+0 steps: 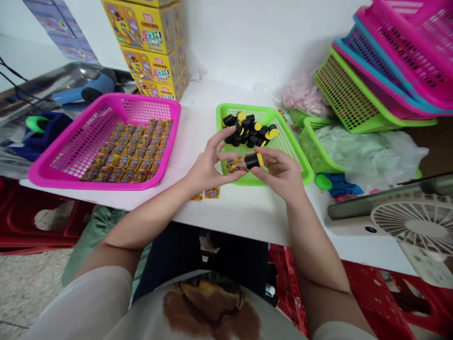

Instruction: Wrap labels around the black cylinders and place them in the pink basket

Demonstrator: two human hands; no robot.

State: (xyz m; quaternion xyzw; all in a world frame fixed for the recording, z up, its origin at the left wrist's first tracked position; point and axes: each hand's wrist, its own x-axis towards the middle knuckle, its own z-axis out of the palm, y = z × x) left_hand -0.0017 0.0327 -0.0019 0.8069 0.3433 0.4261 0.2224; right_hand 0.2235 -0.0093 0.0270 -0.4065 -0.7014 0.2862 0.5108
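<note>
My right hand (283, 172) grips a small black cup (252, 161) with a yellow rim, lying sideways between thumb and fingers. At the cup's left end is a colourful printed label (235, 165), pinched by my left hand (208, 165); whether it is stuck to the cup I cannot tell. Behind my hands, a green basket (307, 171) holds several loose black-and-yellow cups (249, 130). Flat printed labels (212, 192) lie on the table below my left hand. On the left, a pink basket (85, 185) contains rows of label-wrapped cups (134, 151).
Yellow printed boxes (152, 61) are stacked at the back. A blue tape dispenser (38, 141) stands at far left. Nested baskets (354, 89) lean at the right, above plastic bags (375, 151). A small fan (417, 226) lies near the right front edge of the white table (244, 217).
</note>
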